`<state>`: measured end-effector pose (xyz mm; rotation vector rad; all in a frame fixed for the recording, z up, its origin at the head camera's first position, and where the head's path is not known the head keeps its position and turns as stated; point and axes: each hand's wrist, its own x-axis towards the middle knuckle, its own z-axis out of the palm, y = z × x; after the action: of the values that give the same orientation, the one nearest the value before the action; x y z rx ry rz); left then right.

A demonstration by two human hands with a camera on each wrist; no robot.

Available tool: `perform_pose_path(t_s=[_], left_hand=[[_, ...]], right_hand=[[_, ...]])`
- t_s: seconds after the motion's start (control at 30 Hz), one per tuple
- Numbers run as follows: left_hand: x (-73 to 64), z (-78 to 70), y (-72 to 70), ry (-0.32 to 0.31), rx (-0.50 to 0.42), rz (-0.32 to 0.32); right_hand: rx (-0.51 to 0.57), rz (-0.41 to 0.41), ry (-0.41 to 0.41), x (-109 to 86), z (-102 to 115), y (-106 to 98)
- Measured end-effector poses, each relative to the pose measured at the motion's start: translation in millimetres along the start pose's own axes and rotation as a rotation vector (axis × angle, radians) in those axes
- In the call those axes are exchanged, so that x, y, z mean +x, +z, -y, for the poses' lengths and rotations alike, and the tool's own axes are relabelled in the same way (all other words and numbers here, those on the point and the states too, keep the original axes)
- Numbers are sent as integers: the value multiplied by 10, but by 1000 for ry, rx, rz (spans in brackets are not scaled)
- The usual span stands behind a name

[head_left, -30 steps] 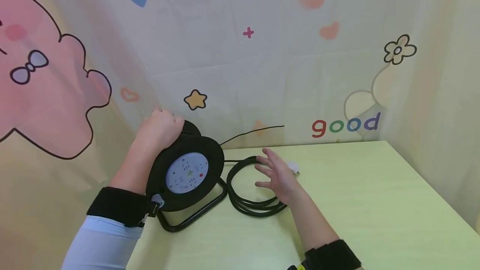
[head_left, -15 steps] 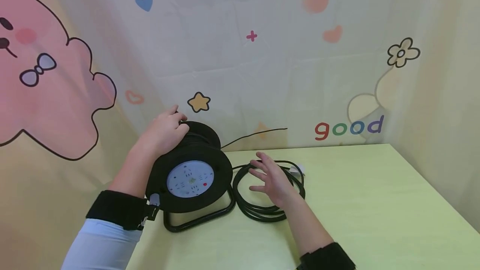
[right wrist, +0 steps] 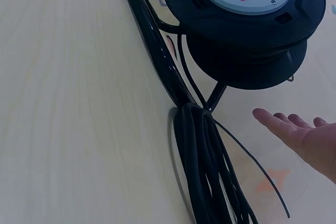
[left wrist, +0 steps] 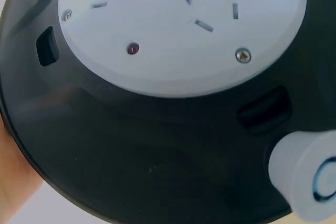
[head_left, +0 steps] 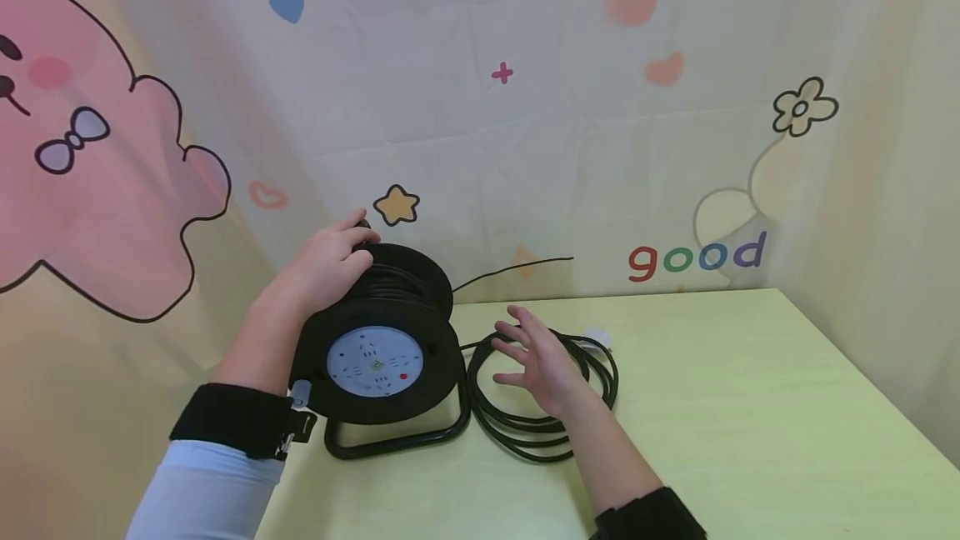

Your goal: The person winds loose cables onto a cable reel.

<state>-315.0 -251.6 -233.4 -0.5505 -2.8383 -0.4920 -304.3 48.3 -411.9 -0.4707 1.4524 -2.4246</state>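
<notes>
A black cable reel (head_left: 315, 394) with a pale round socket panel (head_left: 375, 362) stands on its tubular frame (head_left: 397, 444) at the left of the table. My left hand (head_left: 326, 265) holds the top of the reel, fingers around a dark handle part; in the left wrist view the reel's face hides most of that hand. A loose coil of black cable (head_left: 517, 444) lies right of the reel. Over the coil my right hand (head_left: 543, 365) hovers with spread fingers, holding nothing. Behind it a white plug (head_left: 598, 339) shows partly. A white knob (left wrist: 307, 174) juts from the reel's face.
The pale green table (head_left: 735, 407) extends to the right and front. Behind its back edge hangs a printed curtain (head_left: 480, 140) with cartoon shapes and the word "good". A pink cartoon figure (head_left: 90, 215) is printed at the left.
The reel has turned and settled squarely on its frame, exposing more of the wound cable. The coil has shifted right and toward me. My left fingers have partly uncurled; the right hand moved slightly left.
</notes>
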Motion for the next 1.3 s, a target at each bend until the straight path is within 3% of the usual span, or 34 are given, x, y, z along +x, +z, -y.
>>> perform_pose_path(t_s=[0.2,0.33,0.53,0.67,0.77,0.87,1.07,1.3], left_hand=[[-2,-49,4,-37,16,-27],[-40,-98,-31,-74,66,-59],[-78,-252,-65,-151,129,-171],[-58,-392,-35,-276,150,-204],[-38,-456,-2,-370,170,-182],[-25,-457,12,-416,181,-144],[-23,-407,-8,-397,152,-101],[5,-392,7,-393,82,-43]], right_hand=[[-33,-10,-13,-12,85,-26],[-145,12,-12,0,206,-42],[-544,32,-2,72,471,-17],[-879,83,38,69,564,36],[-1115,142,40,84,557,67],[-1303,209,17,131,517,116],[-1556,340,47,222,400,164],[-1717,375,176,188,137,139]])
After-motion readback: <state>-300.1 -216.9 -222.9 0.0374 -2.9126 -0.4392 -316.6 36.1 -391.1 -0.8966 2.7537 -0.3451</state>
